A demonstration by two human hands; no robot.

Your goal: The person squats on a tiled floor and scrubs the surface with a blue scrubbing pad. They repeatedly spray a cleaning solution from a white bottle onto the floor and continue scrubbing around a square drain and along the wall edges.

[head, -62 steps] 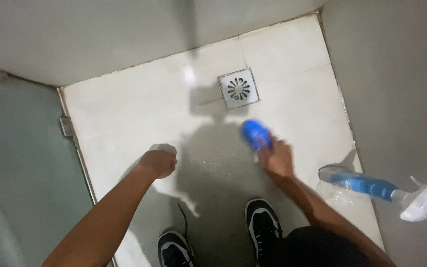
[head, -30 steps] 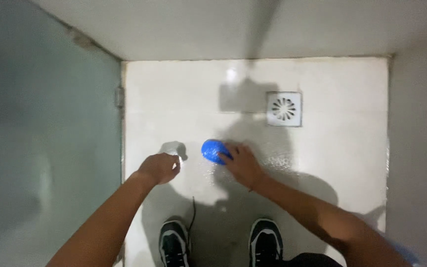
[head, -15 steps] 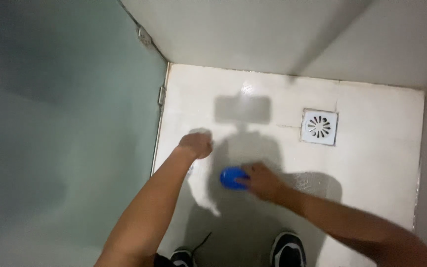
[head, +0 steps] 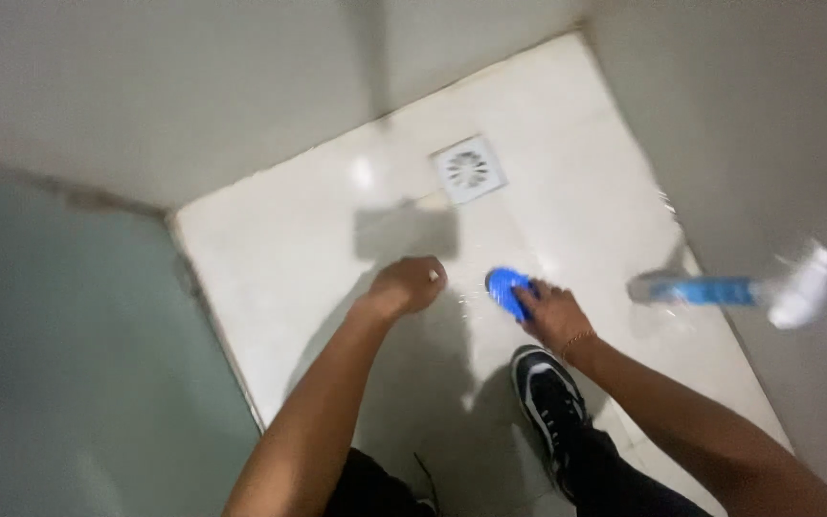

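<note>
Right hand (head: 555, 316) gripping blue scrubber (head: 506, 286) on wet floor tile (head: 289, 249); left hand (head: 407, 284) fisted, contents indiscernible.

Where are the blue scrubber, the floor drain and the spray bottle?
blue scrubber (head: 507, 287), head view, its blue top left of the fingers.
floor drain (head: 469, 169), head view, centre of the grate.
spray bottle (head: 710, 290), head view, its blue middle.

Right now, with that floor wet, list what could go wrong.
1. The white tile floor looks wet and glossy around the black shoe; a slip seems possible while crouched.
2. The spray bottle lies on its side near the wall; it might leak or get kicked.
3. The right hand presses the blue scrubber on slick tile, so it could skid toward the drain.
</note>
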